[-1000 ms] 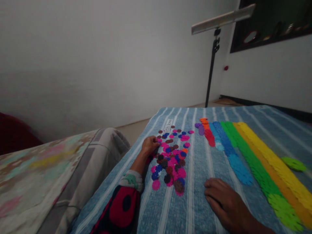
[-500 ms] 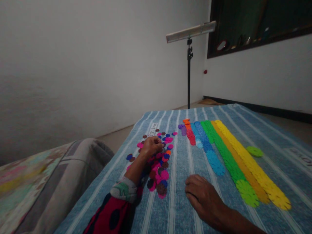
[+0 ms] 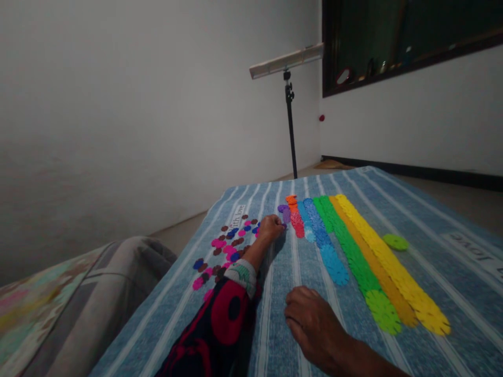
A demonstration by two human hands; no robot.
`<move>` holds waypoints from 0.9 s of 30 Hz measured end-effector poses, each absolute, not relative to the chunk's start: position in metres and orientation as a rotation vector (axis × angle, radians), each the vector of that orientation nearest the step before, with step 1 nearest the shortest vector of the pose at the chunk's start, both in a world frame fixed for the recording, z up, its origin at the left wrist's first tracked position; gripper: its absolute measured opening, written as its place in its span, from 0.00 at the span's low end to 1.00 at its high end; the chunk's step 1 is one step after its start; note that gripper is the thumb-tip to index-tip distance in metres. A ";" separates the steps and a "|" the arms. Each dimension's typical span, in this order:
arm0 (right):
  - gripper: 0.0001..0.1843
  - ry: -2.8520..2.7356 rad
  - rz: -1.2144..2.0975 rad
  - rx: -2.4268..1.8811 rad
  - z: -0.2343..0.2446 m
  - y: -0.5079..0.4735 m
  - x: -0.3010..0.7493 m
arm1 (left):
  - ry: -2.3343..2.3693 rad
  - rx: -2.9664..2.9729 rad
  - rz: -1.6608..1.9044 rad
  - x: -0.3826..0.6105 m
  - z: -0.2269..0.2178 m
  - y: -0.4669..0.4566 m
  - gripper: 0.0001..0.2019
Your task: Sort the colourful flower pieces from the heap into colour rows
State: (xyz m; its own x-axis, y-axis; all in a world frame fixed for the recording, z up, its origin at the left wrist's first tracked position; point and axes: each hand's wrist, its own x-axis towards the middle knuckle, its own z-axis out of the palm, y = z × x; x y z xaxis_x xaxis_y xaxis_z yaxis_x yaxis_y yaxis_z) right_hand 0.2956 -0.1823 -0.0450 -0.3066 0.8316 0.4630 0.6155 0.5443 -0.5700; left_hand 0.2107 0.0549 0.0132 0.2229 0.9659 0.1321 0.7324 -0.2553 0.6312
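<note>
My left hand pinches a small purple notched plastic disc at the near end of the short purple row. To its left lies a loose scatter of pink, brown and blue discs, partly hidden by my forearm. My right hand rests on the striped cloth with its fingers curled in; nothing shows in it. Right of the purple row run overlapping rows of discs: red-orange, blue, green, dark yellow and bright yellow.
A light green stack of discs lies apart on the right. The blue striped cloth covers the work surface. Beyond its far edge stands a lamp on a black pole. A grey draped cover is at the left.
My left hand has moved right, from the loose discs to the purple row, with a purple disc now at its fingertips. My right hand keeps its place on the cloth; the view has shifted slightly.
</note>
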 end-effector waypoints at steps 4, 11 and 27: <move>0.08 -2.053 0.353 -1.159 -0.043 -0.182 0.295 | 1.631 2.058 0.726 0.224 0.011 0.068 0.06; 0.08 -2.049 0.337 -1.158 -0.042 -0.182 0.295 | 1.759 2.108 0.720 0.241 0.009 0.076 0.04; 0.09 -2.078 0.407 -1.173 -0.038 -0.186 0.300 | 1.691 2.248 0.653 0.198 0.030 0.054 0.12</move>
